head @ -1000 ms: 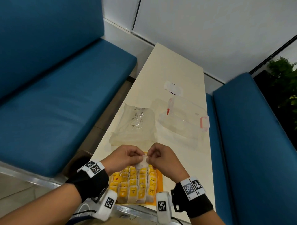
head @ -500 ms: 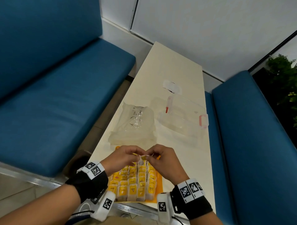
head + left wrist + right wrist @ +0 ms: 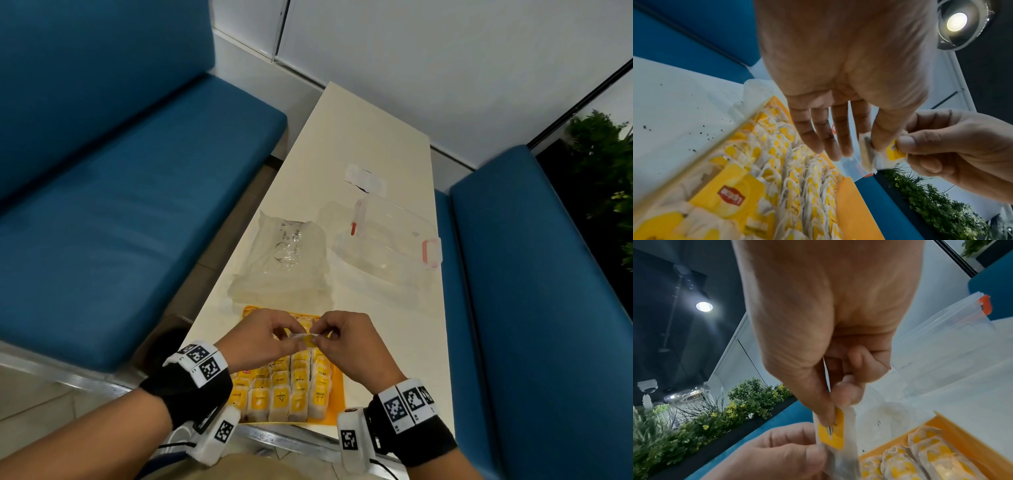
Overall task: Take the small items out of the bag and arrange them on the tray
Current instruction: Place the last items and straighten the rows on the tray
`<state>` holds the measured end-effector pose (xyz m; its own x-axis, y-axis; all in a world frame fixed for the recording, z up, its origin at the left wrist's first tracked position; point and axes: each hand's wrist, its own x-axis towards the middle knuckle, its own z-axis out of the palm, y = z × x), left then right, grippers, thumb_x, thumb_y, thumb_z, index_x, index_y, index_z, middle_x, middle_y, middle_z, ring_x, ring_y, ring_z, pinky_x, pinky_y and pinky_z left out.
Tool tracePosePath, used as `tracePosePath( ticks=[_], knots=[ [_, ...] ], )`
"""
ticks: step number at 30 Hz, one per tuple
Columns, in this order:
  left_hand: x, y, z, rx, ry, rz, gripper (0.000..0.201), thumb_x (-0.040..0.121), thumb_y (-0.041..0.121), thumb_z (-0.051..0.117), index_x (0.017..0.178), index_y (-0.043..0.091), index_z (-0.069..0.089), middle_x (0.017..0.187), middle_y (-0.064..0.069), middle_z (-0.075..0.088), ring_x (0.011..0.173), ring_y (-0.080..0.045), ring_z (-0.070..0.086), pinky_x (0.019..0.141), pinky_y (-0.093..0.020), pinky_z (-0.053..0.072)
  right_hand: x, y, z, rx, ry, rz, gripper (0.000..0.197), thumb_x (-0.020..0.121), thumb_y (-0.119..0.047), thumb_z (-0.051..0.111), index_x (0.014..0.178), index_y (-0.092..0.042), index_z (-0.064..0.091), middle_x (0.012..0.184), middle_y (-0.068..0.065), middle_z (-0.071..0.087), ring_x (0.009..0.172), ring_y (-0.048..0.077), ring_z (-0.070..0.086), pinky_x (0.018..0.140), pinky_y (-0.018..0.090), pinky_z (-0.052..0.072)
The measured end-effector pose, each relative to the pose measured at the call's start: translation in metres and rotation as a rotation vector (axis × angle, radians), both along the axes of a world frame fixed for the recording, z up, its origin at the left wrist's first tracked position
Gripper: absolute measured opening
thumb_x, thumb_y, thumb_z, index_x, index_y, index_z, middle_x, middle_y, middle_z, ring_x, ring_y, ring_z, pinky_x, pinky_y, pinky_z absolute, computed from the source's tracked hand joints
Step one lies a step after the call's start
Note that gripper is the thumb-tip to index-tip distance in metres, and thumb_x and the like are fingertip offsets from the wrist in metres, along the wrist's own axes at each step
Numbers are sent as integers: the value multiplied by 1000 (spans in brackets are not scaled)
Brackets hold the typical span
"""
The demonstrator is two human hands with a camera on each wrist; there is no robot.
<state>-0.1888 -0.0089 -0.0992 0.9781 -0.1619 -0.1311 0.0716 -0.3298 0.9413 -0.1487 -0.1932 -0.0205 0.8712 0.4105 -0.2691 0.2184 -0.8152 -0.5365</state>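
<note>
- Holding one tea bag point(image 3: 306, 339) between both hands, raised just above the far rows of the orange tray point(image 3: 337, 387); judged mid-placement, with many bags already lined up below.
- Left hand point(image 3: 263, 337): thumb and forefinger pinched on the bag's white paper end, other fingers point(image 3: 818, 129) straight and fanned over the tray.
- Right hand point(image 3: 346, 342): thumb and curled forefinger clamped on the yellow tag point(image 3: 833, 433), remaining fingers tucked into the palm.
- Both wrists raised off the surface point(image 3: 359, 137), knuckles up, fingertips meeting.
- Next, by judgement: flattening the tag against the bag, then lowering it into a free slot under the fingers.
- Clear bag point(image 3: 284, 263) lying just beyond the hands, past the tray's far edge.
</note>
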Motion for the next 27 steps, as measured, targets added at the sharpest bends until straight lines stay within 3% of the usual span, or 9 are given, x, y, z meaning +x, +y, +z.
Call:
tracePosePath(
  ticks=[4,8,14,20,23,27],
  knots=[
    [-1,11,-8,80,0,88,10,87,33,77,96,37,77,84,13,72,68,-2,61,64,-11,47,0,-8,0,-207,97,134,12,87,-16,65,87,-24,75,86,-10,70,68,-1,57,64,12,44],
    [-5,22,-12,178,3,150,8,90,33,74,96,37,76,81,11,70,72,6,59,63,-9,44,-10,-12,-9,-413,208,273,16,84,-12,58,89,-18,72,96,-2,71,89,14,64,79,29,55],
    [-11,28,-19,375,-11,185,15,88,36,73,88,49,65,83,17,65,78,0,60,72,-21,47,-21,-5,-20,-591,247,464,9,82,-8,58,86,-8,67,93,12,66,91,29,63,58,28,44],
    [-10,32,-27,422,46,186,18,87,25,73,100,38,74,92,17,66,86,-6,62,80,-26,51,-23,-1,-32,-649,343,494,10,83,-6,59,89,-3,66,97,16,66,81,25,56,60,29,45],
    [-9,35,-32,406,67,203,24,86,16,72,99,36,74,92,17,65,88,-7,62,83,-27,52,-24,0,-35,-668,383,503,15,90,-13,60,98,-2,67,105,16,66,87,26,56,69,34,48],
    [-7,34,-37,410,60,198,32,85,8,68,100,34,74,94,17,65,91,-8,62,83,-26,52,-22,1,-44,-713,411,514,23,88,0,53,105,0,69,111,18,67,102,33,64,73,37,51]
  ],
)
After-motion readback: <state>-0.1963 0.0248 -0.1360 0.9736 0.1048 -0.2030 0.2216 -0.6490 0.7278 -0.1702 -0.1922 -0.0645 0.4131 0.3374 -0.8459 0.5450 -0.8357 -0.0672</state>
